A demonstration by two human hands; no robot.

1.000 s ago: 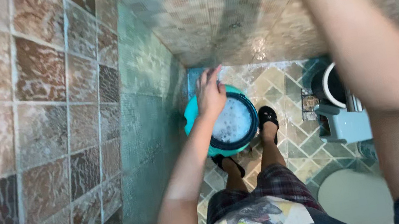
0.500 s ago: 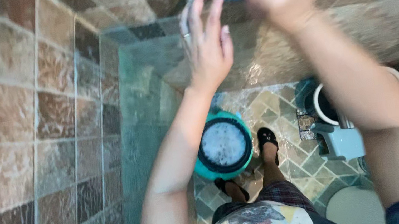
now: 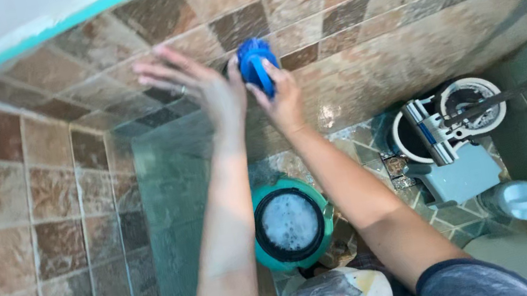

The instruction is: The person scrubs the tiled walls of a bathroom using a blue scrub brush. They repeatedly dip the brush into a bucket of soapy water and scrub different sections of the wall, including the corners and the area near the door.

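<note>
Blue brush (image 3: 257,64) sits gripped in my right hand (image 3: 283,104), pressed on the tiled wall (image 3: 356,20); my left hand (image 3: 201,89) lies spread flat just beside it, empty.

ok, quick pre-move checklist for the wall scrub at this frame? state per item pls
1. Right hand grips the blue scrub brush: ok, fingers are wrapped around its lower part.
2. Brush against the tiled wall: cannot tell, it sits right at the tiles but contact is not visible.
3. Left hand free: ok, open, fingers spread, holding nothing, beside the brush.
4. Teal bucket upright with suds: ok, foam fills it, on the floor below the arms.
5. Floor around the feet: not ok, mop bucket and white bottle with blue cap crowd the right side.
6. Wall wet or soaped: cannot tell, only a glare patch shows.
</note>
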